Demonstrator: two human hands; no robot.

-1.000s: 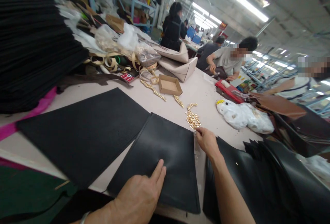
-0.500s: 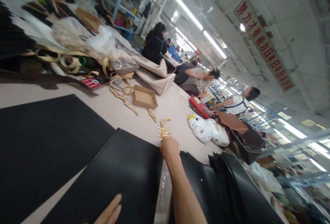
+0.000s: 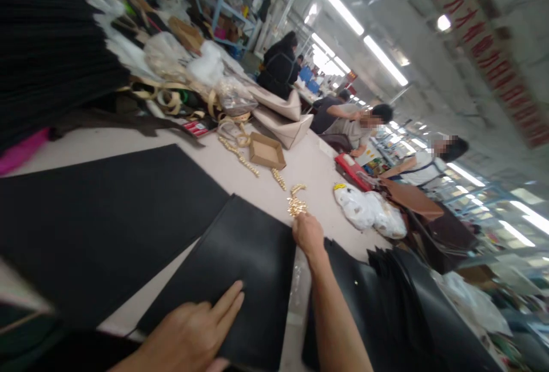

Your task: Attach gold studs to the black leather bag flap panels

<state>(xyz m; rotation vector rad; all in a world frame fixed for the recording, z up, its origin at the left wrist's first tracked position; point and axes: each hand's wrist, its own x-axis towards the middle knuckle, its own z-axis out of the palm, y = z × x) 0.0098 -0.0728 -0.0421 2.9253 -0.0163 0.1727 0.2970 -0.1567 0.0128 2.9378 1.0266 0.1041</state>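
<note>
My left hand [image 3: 199,326] rests on a black leather-like panel [image 3: 251,252], its fingers stretched out over the surface. At the panel's far right corner, my right hand [image 3: 309,234] has its fingers curled in beside a small heap of gold metal pieces [image 3: 297,206]. Its fingertips are turned away from me, so whatever they hold is hidden. Another large black panel [image 3: 115,212] lies to the left, with its edge next to the first one. A shallow cardboard box [image 3: 266,155] and rows of gold pieces [image 3: 240,158] sit farther back.
More black panels [image 3: 364,303] are stacked at right. White plastic bags [image 3: 364,209] and brown leather pieces [image 3: 414,200] lie beyond them. Plastic bags and tape rolls [image 3: 169,100] crowd the back left, near a black stack [image 3: 51,46]. Several people are across the room.
The view has shifted, so the table appears farther right and more of my left hand and forearm shows. My right hand stays by the gold heap with fingers curled.
</note>
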